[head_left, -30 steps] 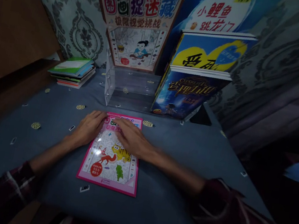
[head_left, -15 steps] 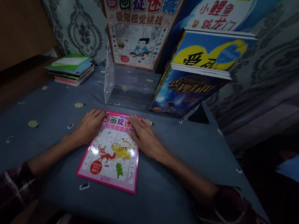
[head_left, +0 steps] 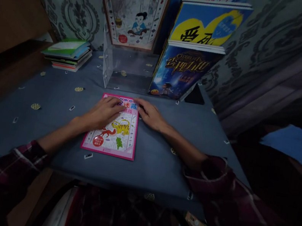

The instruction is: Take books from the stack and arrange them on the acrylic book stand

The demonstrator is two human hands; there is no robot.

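A pink-edged picture book (head_left: 118, 142) lies closed and face up on the blue cloth, its cover showing a yellow tiger, a red fox and Chinese lettering. Across the upper left of its cover rests my left hand (head_left: 107, 112), fingers stretched out and covering part of the title. My right hand (head_left: 150, 115) is at the book's upper right corner, fingertips touching the top edge and the palm over the cloth. Its fingers are extended, and no grip on the book shows.
Behind the book stands a clear stepped rack (head_left: 127, 80). It holds a dark blue book (head_left: 179, 71), a blue and yellow book (head_left: 209, 24) and a tall picture book (head_left: 135, 17). A stack of thin books (head_left: 66, 53) lies at the back left of the cloth-covered table (head_left: 41, 125).
The view has tilted down. My left hand has slid rightward onto the cover. My right hand has shifted from over the title to the upper right corner.
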